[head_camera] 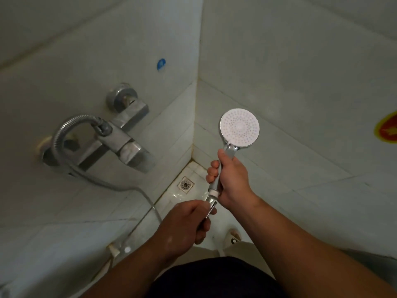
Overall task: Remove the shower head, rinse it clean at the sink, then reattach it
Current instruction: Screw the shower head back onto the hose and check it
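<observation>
The shower head is round and chrome, with a white dotted spray face turned toward me. My right hand grips its handle and holds it upright near the wall corner. Just below the handle's white end, my left hand is closed around the metal nut of the shower hose. The nut sits right at the handle's end; whether the two are still joined I cannot tell. The flexible metal hose loops from the chrome wall mixer down along the left wall toward my left hand.
White tiled walls meet in a corner straight ahead. A square floor drain lies on the wet floor below the hands. My feet in slippers stand on the floor tiles. A blue sticker marks the left wall, a red and yellow one the right.
</observation>
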Demonstrator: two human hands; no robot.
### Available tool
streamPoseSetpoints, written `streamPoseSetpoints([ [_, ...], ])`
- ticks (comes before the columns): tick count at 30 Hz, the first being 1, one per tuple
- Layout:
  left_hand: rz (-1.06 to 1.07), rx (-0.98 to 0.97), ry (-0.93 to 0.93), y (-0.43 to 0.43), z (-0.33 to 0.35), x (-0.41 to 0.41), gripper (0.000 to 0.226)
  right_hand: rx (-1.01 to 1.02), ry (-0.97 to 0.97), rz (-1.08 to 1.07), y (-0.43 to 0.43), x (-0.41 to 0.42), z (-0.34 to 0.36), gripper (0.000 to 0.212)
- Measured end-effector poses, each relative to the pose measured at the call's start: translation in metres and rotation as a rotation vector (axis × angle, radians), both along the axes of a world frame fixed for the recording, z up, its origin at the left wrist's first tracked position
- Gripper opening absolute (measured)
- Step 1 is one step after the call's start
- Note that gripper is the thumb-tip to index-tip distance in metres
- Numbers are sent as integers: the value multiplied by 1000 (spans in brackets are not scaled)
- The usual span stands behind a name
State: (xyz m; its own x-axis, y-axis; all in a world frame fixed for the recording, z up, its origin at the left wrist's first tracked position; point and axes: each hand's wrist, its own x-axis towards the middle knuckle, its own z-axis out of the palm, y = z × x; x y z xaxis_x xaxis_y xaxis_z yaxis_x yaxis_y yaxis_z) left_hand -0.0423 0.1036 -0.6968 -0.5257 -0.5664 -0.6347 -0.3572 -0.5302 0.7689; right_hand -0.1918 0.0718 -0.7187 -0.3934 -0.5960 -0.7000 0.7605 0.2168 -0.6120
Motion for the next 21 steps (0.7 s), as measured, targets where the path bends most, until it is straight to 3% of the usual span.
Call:
streamPoseSetpoints([
  [12, 188, 190, 16, -33, 10, -40, 36, -12, 83, -19, -27, -26, -3, 14],
  [21, 247, 80, -22, -24, 7, -51, 32, -55, 165, -17, -25, -34, -1, 12],
])
